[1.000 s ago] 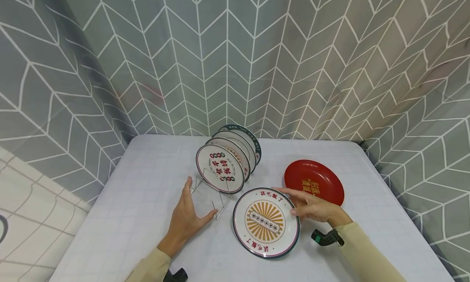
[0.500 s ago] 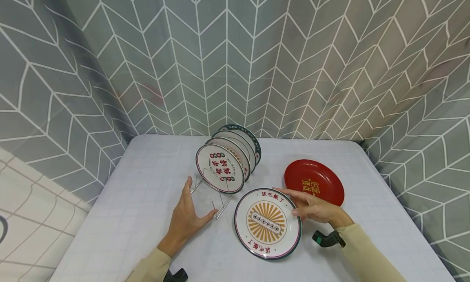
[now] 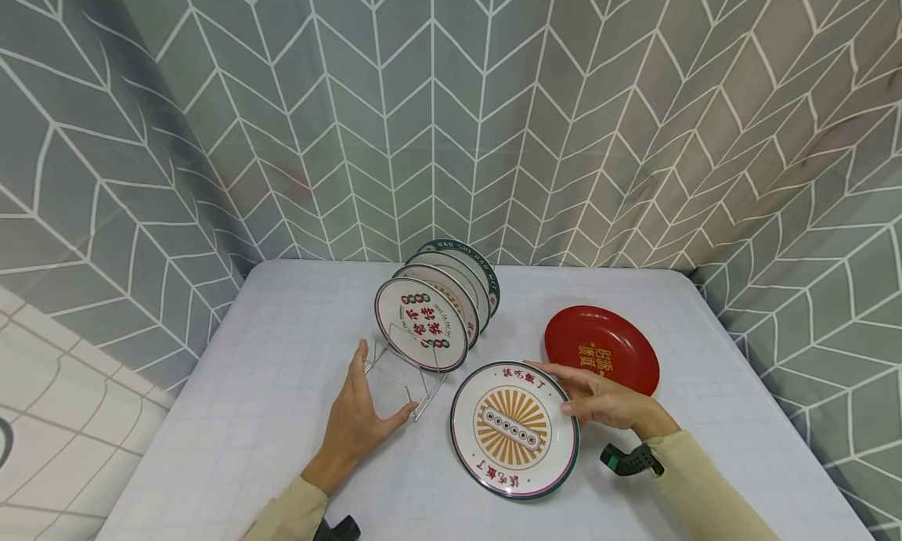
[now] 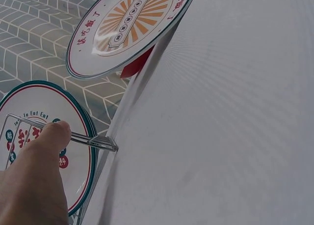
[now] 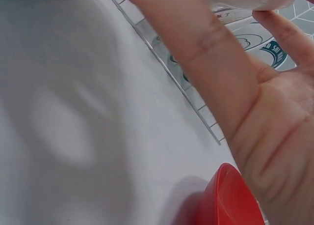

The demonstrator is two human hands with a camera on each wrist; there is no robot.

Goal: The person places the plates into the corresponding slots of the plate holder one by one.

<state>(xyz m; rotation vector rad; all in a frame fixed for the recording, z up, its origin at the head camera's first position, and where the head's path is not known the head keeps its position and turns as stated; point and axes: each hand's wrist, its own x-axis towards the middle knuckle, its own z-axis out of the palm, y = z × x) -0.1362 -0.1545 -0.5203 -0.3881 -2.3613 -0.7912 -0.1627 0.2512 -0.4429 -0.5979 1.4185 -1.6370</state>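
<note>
Orange-sunburst plate, red dish, grey curtain

Smooth glossy sunburst plate, shiny metal rack, glossy red dish, matt tablecloth

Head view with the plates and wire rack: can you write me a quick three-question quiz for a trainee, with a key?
1. Short answer: Which hand has its thumb on the wire rack?
2. Multiple choice: What does the right hand pinch at the rim?
a) the front plate in the rack
b) the sunburst plate
c) the wire rack
3. True or false: The red dish stands in the wire rack.

Key:
1. The left hand.
2. b
3. False; it rests on the table, apart from the rack.
</note>
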